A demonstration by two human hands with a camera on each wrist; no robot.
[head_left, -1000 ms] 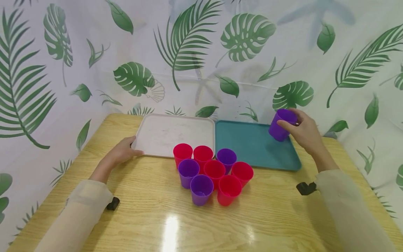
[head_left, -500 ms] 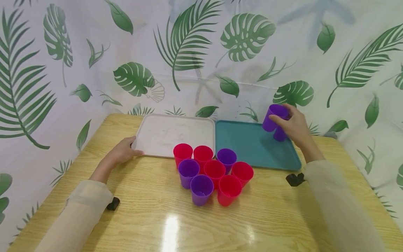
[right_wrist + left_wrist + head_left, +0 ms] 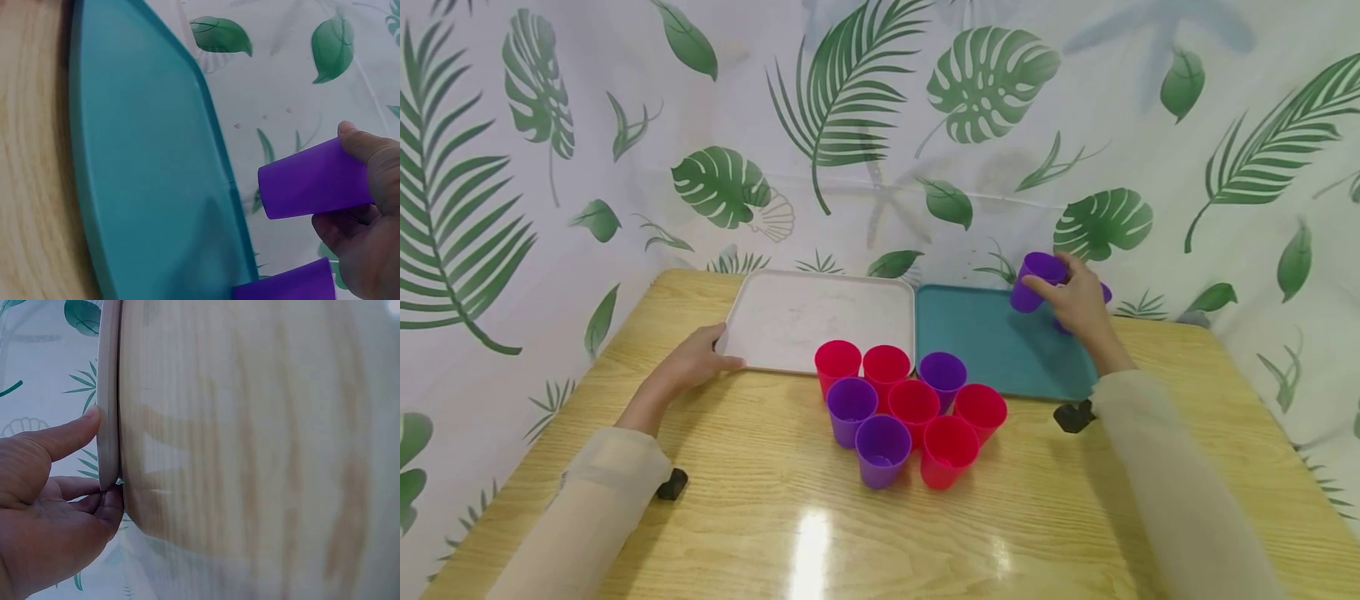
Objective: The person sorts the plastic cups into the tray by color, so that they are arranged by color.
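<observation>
My right hand [image 3: 1078, 307] holds a purple cup [image 3: 1028, 292] over the back of the teal tray [image 3: 973, 342], thumb on one side and fingers on the other. Behind that hand, a second purple cup [image 3: 1107, 293] is partly hidden; its upper part [image 3: 290, 284] also shows low in the right wrist view. My left hand [image 3: 696, 358] is at the near left corner of the white tray [image 3: 805, 321]. In the left wrist view its thumb [image 3: 84, 428] lies on the tray's rim [image 3: 109, 425], with the other fingers curled at the corner.
Several red cups [image 3: 950, 454] and purple cups [image 3: 883, 454] stand upright in a tight group on the wooden table [image 3: 737, 500], in front of both trays. A leaf-printed cloth [image 3: 730, 108] hangs right behind the table.
My right hand has moved left with its purple cup, away from the second purple cup, which has come into view behind it. My left hand has stayed at the white tray's corner.
</observation>
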